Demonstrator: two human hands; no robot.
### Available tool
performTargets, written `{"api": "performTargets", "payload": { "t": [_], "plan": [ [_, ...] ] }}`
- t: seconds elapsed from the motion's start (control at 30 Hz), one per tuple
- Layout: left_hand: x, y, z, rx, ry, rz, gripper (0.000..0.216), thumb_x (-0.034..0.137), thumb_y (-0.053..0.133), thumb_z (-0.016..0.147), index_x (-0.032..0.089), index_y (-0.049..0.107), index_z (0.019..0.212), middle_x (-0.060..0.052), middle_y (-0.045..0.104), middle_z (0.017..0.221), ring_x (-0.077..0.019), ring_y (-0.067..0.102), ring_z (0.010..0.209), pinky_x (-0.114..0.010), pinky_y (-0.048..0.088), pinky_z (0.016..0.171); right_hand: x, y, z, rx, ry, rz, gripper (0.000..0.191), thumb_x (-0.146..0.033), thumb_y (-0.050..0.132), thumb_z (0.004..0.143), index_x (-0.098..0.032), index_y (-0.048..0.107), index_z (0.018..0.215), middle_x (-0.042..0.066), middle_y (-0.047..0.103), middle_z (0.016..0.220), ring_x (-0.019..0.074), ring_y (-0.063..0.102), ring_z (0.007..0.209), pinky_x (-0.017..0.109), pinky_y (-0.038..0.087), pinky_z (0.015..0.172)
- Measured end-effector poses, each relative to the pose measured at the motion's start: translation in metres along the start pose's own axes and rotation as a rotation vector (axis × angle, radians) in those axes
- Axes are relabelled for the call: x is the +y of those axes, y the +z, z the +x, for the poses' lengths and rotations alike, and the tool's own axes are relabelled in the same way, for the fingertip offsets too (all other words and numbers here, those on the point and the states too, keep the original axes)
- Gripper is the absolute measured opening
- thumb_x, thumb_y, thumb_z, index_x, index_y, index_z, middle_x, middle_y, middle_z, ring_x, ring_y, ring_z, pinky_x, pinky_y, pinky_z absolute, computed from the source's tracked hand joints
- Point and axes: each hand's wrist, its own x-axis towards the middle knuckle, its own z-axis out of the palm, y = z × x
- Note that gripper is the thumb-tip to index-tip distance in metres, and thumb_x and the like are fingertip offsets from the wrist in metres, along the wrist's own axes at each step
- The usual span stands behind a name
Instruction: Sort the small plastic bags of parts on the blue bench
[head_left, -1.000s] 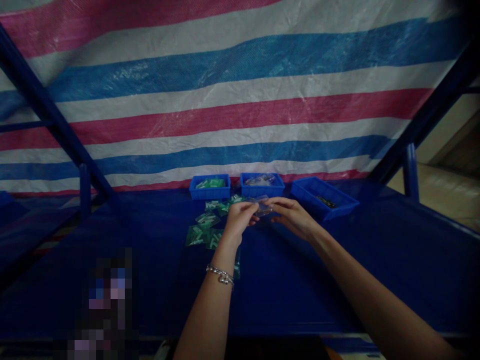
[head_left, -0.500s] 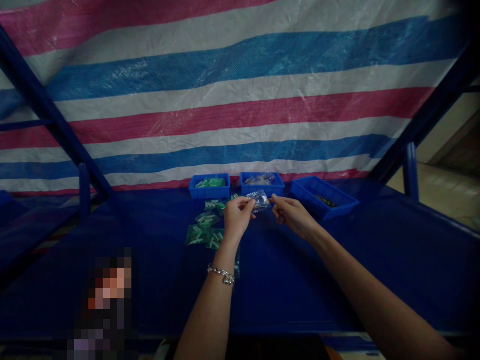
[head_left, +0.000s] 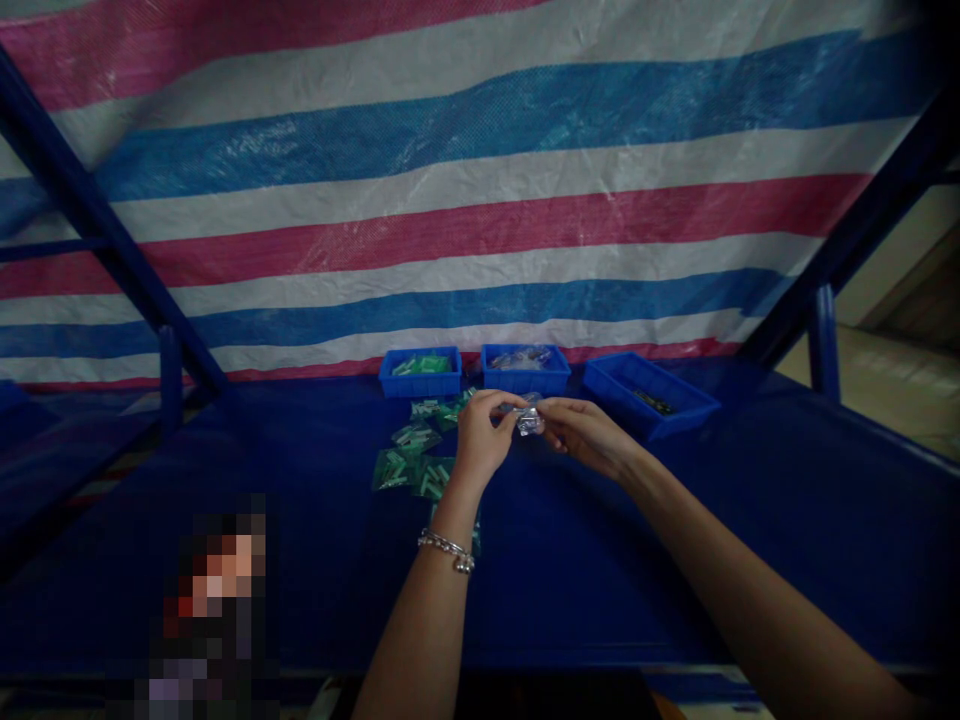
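Note:
My left hand (head_left: 480, 440), with a bracelet on its wrist, and my right hand (head_left: 581, 432) meet over the blue table (head_left: 300, 560). Both pinch one small clear plastic bag (head_left: 529, 420) between their fingertips, the bag bunched up between them. Several small bags with green contents (head_left: 412, 460) lie scattered on the table just left of my left hand.
Three blue trays stand along the back of the table: a left tray (head_left: 420, 372) with green pieces, a middle tray (head_left: 523, 368) with clear bags, and a right tray (head_left: 649, 396) with a few dark parts. A striped tarp (head_left: 465, 200) hangs behind. Blue frame posts stand at both sides.
The clear bag was held stretched flat between my hands half a second ago; now my hands have come together and the bag is bunched between the fingertips.

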Motion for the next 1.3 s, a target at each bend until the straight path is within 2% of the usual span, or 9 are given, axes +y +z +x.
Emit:
{"api": "performTargets", "payload": {
  "t": [0.17,0.23,0.33,0.47,0.67,0.87,1.03,1.17,1.3],
  "plan": [
    [-0.0039,0.0037,0.0009,-0.019,-0.189,-0.087,0.028,0.030,0.042,0.083,0.014,0.057,0.101,-0.005,0.064,0.079,-0.0083,0.058,0.053,-0.020,0.045,0.053,0.0024,-0.0032,0.0022,0.054,-0.037,0.009,0.018,-0.033,0.069,0.065,-0.016,0.064,0.068,-0.001,0.059,0.057,0.0063,0.046,0.044,0.021,0.030,0.043],
    [-0.0032,0.0042,0.0007,-0.070,-0.269,-0.123,0.033,0.039,0.042,0.083,0.011,0.058,0.092,-0.005,0.063,0.070,-0.0082,0.056,0.047,-0.019,0.043,0.048,0.0022,-0.0028,0.0020,0.067,-0.038,0.010,0.018,-0.033,0.070,0.064,-0.016,0.064,0.069,0.000,0.060,0.057,0.0065,0.046,0.045,0.022,0.031,0.044],
    [-0.0005,0.0037,0.0000,-0.159,-0.317,-0.196,0.027,0.035,0.052,0.078,0.010,0.059,0.075,-0.005,0.062,0.064,-0.0079,0.055,0.046,-0.018,0.042,0.046,0.0016,-0.0014,0.0013,0.071,-0.037,-0.001,0.019,-0.034,0.070,0.063,-0.017,0.064,0.068,0.000,0.060,0.058,0.0071,0.047,0.046,0.022,0.032,0.045],
    [-0.0001,0.0040,0.0001,-0.090,-0.289,-0.303,0.013,0.022,0.058,0.072,0.010,0.059,0.075,-0.005,0.062,0.063,-0.0105,0.058,0.055,-0.018,0.044,0.048,0.0016,0.0000,0.0003,0.075,-0.028,-0.021,0.021,-0.036,0.071,0.063,-0.017,0.064,0.068,0.001,0.062,0.062,0.0080,0.048,0.048,0.023,0.032,0.047],
    [-0.0054,0.0047,0.0009,-0.028,-0.198,-0.255,0.020,0.018,0.057,0.070,0.012,0.059,0.089,-0.002,0.061,0.063,-0.0120,0.059,0.057,-0.019,0.047,0.048,0.0035,0.0000,-0.0001,0.085,-0.028,-0.020,0.021,-0.033,0.071,0.063,-0.019,0.066,0.077,0.001,0.065,0.072,0.0083,0.052,0.052,0.022,0.033,0.047],
    [-0.0052,0.0014,-0.0001,0.027,-0.090,-0.191,0.013,0.017,0.051,0.074,0.013,0.063,0.079,-0.005,0.064,0.079,-0.0099,0.059,0.061,-0.020,0.048,0.053,0.0016,-0.0009,-0.0004,0.120,0.046,-0.005,0.026,-0.039,0.065,0.069,-0.018,0.063,0.085,0.004,0.066,0.074,0.0095,0.054,0.051,0.021,0.036,0.044],
    [-0.0049,-0.0007,-0.0001,0.035,-0.053,-0.112,0.016,0.015,0.050,0.075,0.014,0.064,0.081,-0.005,0.065,0.083,-0.0101,0.059,0.063,-0.021,0.048,0.060,-0.0023,0.0020,-0.0030,-0.025,0.111,-0.004,0.036,-0.051,0.056,0.074,-0.015,0.062,0.080,0.008,0.067,0.074,0.0113,0.055,0.051,0.022,0.036,0.043],
    [-0.0044,-0.0005,0.0007,0.042,0.023,-0.083,0.016,0.011,0.050,0.074,0.015,0.065,0.078,-0.005,0.065,0.087,-0.0132,0.060,0.081,-0.021,0.047,0.067,-0.0020,0.0032,-0.0035,-0.056,0.057,-0.006,0.024,-0.037,0.067,0.068,-0.017,0.063,0.079,0.004,0.066,0.071,0.0092,0.053,0.050,0.021,0.035,0.045],
    [-0.0017,0.0007,0.0005,0.038,-0.091,-0.140,0.024,0.020,0.047,0.079,0.017,0.061,0.098,-0.005,0.064,0.085,-0.0094,0.060,0.064,-0.020,0.047,0.059,-0.0003,0.0011,-0.0014,0.011,0.009,0.002,0.019,-0.028,0.071,0.063,-0.018,0.062,0.077,0.001,0.064,0.064,0.0084,0.051,0.047,0.023,0.035,0.047]
  ]
}}
